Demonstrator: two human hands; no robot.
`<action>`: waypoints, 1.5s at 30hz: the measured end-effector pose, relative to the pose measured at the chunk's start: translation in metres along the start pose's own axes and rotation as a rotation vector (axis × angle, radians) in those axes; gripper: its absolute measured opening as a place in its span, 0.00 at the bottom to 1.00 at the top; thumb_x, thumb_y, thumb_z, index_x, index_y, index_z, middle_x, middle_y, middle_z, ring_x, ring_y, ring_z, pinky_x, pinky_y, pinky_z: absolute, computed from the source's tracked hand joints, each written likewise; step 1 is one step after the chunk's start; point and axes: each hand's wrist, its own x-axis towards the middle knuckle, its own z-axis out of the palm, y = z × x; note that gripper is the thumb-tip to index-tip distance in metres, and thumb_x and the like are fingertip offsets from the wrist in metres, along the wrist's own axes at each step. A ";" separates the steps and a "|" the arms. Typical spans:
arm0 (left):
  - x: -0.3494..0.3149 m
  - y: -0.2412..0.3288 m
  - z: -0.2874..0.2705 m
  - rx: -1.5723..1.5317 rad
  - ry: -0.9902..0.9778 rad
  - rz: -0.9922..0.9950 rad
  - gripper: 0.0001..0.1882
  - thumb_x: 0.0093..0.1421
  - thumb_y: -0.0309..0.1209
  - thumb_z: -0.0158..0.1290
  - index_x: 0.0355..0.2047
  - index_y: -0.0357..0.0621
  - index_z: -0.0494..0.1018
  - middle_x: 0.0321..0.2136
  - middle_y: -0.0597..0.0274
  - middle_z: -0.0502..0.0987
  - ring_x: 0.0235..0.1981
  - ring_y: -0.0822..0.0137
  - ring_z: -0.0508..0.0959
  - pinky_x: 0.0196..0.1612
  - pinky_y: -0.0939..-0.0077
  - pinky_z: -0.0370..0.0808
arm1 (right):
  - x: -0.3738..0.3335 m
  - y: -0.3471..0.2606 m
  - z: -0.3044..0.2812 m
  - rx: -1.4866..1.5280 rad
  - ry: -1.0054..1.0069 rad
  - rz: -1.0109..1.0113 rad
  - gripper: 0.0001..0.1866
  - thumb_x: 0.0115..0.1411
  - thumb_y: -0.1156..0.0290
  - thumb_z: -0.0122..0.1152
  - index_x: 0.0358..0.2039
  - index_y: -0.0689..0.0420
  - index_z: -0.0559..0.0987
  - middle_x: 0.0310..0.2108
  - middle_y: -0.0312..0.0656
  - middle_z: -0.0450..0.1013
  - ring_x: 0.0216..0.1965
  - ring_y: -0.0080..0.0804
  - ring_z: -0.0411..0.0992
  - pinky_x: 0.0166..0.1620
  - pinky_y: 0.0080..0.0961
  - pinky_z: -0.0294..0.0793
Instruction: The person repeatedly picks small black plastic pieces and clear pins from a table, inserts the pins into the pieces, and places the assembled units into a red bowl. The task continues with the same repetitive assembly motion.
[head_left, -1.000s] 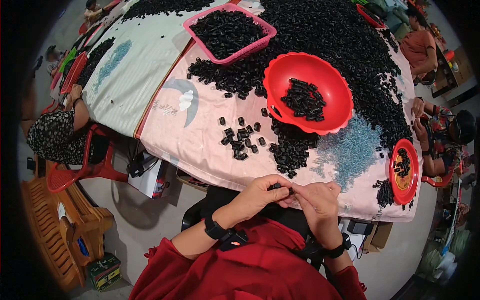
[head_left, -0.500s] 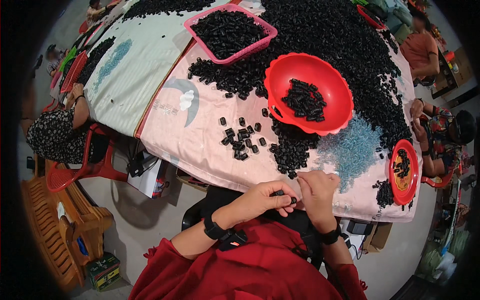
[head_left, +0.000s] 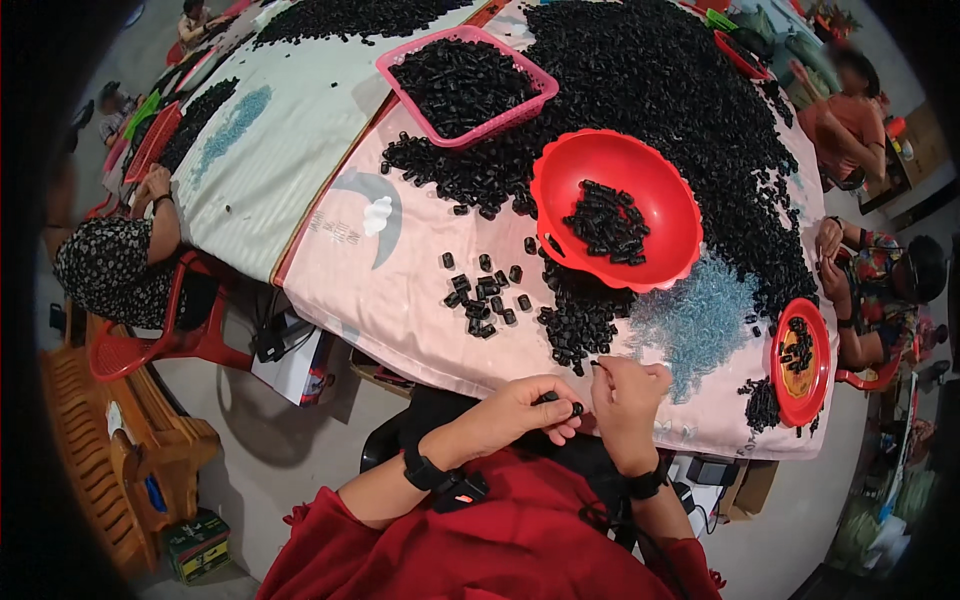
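Note:
My left hand (head_left: 515, 415) is closed around a small black plastic cylinder (head_left: 564, 403), whose end sticks out between thumb and fingers. Just to its right, my right hand (head_left: 632, 405) pinches a tiny dark piece (head_left: 597, 364) at its fingertips, too small to name. Both hands are over the table's front edge, close but apart. Beyond them lies a small heap of black cylinders (head_left: 580, 325). A loose group of similar cylinders (head_left: 483, 300) sits to the left, and a spread of tiny clear bluish pieces (head_left: 705, 315) to the right.
A red scalloped bowl (head_left: 660, 195) with black parts stands beyond my hands. Behind it are a pink basket (head_left: 545, 88) full of black parts and a large black pile (head_left: 640, 80). A red oval tray (head_left: 822, 345) stands at right. Other people sit around the tables.
My right hand has drawn slightly apart from the left, and a tiny dark piece now shows at its fingertips. The left hand keeps its cylinder. The whole view has shifted slightly.

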 end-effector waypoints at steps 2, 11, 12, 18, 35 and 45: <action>0.001 -0.003 -0.003 -0.012 0.018 0.021 0.14 0.77 0.34 0.54 0.53 0.36 0.77 0.44 0.57 0.82 0.44 0.67 0.84 0.48 0.70 0.85 | 0.001 -0.002 -0.007 0.112 -0.004 0.069 0.10 0.61 0.80 0.69 0.42 0.54 0.84 0.36 0.36 0.80 0.39 0.30 0.76 0.53 0.34 0.64; 0.004 -0.001 0.004 -0.041 0.023 0.095 0.15 0.77 0.36 0.54 0.55 0.38 0.77 0.45 0.60 0.82 0.44 0.70 0.83 0.48 0.72 0.84 | 0.007 -0.028 -0.050 0.528 -0.070 0.282 0.09 0.60 0.80 0.69 0.41 0.57 0.85 0.36 0.37 0.83 0.36 0.33 0.78 0.53 0.36 0.70; 0.004 -0.002 0.004 -0.040 0.027 0.101 0.15 0.77 0.36 0.54 0.55 0.38 0.77 0.45 0.61 0.82 0.44 0.70 0.83 0.47 0.73 0.83 | 0.008 -0.030 -0.052 0.545 -0.086 0.273 0.08 0.59 0.80 0.69 0.40 0.57 0.85 0.36 0.38 0.83 0.37 0.33 0.78 0.53 0.36 0.70; 0.004 0.001 0.005 -0.004 0.052 0.085 0.15 0.77 0.37 0.55 0.54 0.38 0.78 0.44 0.62 0.82 0.41 0.72 0.81 0.40 0.76 0.80 | 0.007 -0.036 -0.058 0.584 -0.069 0.323 0.10 0.58 0.82 0.69 0.40 0.57 0.84 0.37 0.39 0.81 0.39 0.36 0.77 0.53 0.36 0.70; 0.002 0.003 0.013 0.133 0.144 0.090 0.13 0.77 0.36 0.55 0.51 0.38 0.79 0.40 0.67 0.81 0.34 0.79 0.77 0.37 0.81 0.78 | 0.011 -0.044 -0.061 0.083 -0.025 -0.104 0.14 0.56 0.79 0.72 0.44 0.55 0.83 0.37 0.35 0.79 0.40 0.34 0.77 0.57 0.40 0.60; 0.003 0.000 0.014 0.260 0.187 0.138 0.12 0.76 0.33 0.55 0.52 0.37 0.79 0.40 0.65 0.84 0.34 0.79 0.78 0.38 0.80 0.78 | 0.011 -0.044 -0.059 0.098 -0.093 -0.093 0.14 0.57 0.77 0.73 0.43 0.54 0.81 0.35 0.35 0.79 0.40 0.34 0.77 0.56 0.42 0.60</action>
